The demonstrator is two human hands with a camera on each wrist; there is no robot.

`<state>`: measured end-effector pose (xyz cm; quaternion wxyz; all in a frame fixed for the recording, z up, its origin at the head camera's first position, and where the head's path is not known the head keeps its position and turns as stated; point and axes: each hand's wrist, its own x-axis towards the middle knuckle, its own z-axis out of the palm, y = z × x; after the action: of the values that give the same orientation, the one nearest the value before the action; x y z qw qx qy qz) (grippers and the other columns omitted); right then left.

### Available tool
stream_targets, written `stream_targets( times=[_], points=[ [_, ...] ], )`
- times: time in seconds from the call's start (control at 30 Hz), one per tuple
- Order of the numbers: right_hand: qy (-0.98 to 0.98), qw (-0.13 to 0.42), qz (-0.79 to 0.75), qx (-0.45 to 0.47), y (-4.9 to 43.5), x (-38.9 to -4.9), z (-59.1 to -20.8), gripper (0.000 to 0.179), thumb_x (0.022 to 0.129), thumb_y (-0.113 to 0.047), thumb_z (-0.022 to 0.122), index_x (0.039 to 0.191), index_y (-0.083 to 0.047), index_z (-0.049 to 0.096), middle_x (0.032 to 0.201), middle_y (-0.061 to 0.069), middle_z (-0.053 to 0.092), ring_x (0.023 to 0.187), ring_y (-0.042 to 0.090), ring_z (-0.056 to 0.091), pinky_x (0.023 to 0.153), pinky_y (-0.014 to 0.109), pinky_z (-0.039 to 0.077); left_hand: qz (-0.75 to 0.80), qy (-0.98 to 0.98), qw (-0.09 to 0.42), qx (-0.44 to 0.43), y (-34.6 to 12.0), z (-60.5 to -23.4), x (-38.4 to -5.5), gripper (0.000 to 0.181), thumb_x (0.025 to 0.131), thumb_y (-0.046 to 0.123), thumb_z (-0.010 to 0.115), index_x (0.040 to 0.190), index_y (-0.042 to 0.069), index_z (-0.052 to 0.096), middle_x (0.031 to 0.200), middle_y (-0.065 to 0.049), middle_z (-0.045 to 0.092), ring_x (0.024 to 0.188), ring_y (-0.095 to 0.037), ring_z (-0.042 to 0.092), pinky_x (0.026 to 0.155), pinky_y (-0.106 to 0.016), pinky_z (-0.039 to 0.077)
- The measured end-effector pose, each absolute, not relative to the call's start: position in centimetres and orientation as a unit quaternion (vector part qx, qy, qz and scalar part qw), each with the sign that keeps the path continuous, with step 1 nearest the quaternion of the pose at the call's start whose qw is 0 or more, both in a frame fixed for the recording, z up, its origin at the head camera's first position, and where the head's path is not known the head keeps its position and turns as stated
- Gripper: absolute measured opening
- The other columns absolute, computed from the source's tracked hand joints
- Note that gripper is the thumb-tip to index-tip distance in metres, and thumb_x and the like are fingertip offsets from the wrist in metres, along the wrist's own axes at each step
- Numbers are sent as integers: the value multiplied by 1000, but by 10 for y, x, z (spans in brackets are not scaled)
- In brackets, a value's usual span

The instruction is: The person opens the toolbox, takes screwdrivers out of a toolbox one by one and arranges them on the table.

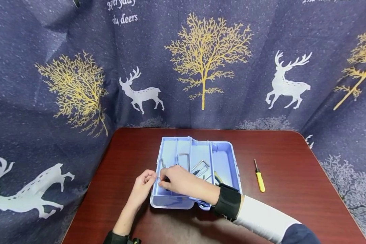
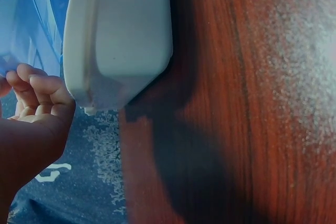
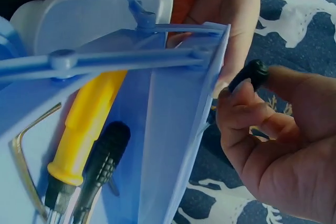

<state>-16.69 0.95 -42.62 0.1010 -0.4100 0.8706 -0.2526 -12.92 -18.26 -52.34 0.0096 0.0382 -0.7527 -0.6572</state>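
Observation:
My right hand [image 1: 180,179] is over the left tray of a light blue toolbox [image 1: 225,152]. Its thumb and fingers pinch a black-handled tool [image 3: 251,74]; the tool's far end is hidden. At the toolbox's left rim is my left hand [image 1: 142,186], its thumb and index fingertip close together. In the left wrist view the left hand [image 2: 42,98] has bent fingers beside the box wall; whether they pinch anything is hidden. Bent metal hex keys [image 1: 184,154] lie in the trays. The right wrist view shows a yellow-handled screwdriver [image 3: 86,124] and a black-handled screwdriver [image 3: 107,148] inside.
A second yellow screwdriver [image 1: 260,179] lies on the brown table [image 1: 280,149], right of the toolbox. Blue hinge arms [image 3: 121,64] cross between the trays. Behind the table hangs a dark blue cloth [image 1: 244,74] with deer and trees.

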Motion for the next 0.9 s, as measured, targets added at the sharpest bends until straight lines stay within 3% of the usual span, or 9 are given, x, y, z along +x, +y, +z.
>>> stream_targets(
  times=[0.23, 0.43, 0.53, 0.67, 0.8, 0.9],
  points=[
    [860, 65, -266, -431, 32, -163, -425, 8, 97, -7, 71, 95, -11, 63, 82, -2, 61, 75, 9, 52, 69, 21, 46, -660, -751, 7, 39, -183, -523, -129, 11, 102, 2, 56, 101, -8, 61, 76, 3, 62, 66, -7, 54, 62, -21, 45],
    [868, 99, -309, -376, 50, -161, -424, 14, 99, -9, 70, 102, -10, 56, 78, -3, 57, 69, 9, 51, 65, 25, 46, -662, -749, 11, 36, -183, -522, -129, 10, 102, 1, 56, 101, -8, 61, 75, 3, 61, 67, -7, 52, 63, -21, 44],
    [875, 115, -327, -338, 59, -161, -422, 17, 100, -9, 68, 108, -8, 53, 78, -2, 62, 64, 7, 53, 61, 25, 47, -662, -749, 8, 37, -184, -523, -130, 10, 102, 1, 56, 101, -8, 61, 74, 2, 60, 66, -8, 52, 63, -21, 44],
    [883, 117, -342, -300, 75, -160, -419, 25, 100, -10, 69, 120, -4, 55, 89, 5, 74, 69, 10, 63, 64, 29, 53, -663, -748, 10, 35, -184, -525, -129, 11, 102, 2, 57, 101, -8, 61, 73, 3, 60, 65, -8, 53, 63, -21, 44],
    [885, 127, -361, -264, 99, -160, -416, 35, 100, -13, 70, 130, 1, 59, 99, 12, 75, 75, 16, 70, 65, 29, 56, -664, -747, 7, 37, -184, -524, -128, 11, 102, 2, 57, 101, -8, 61, 71, 3, 58, 62, -8, 51, 59, -21, 43],
    [886, 129, -376, -240, 122, -160, -416, 36, 100, -14, 69, 131, 2, 63, 98, 10, 75, 68, 14, 69, 60, 25, 55, -670, -740, -11, 49, -183, -520, -128, 11, 103, 3, 56, 102, -8, 59, 68, 2, 55, 57, -7, 48, 51, -20, 39]
  ],
)
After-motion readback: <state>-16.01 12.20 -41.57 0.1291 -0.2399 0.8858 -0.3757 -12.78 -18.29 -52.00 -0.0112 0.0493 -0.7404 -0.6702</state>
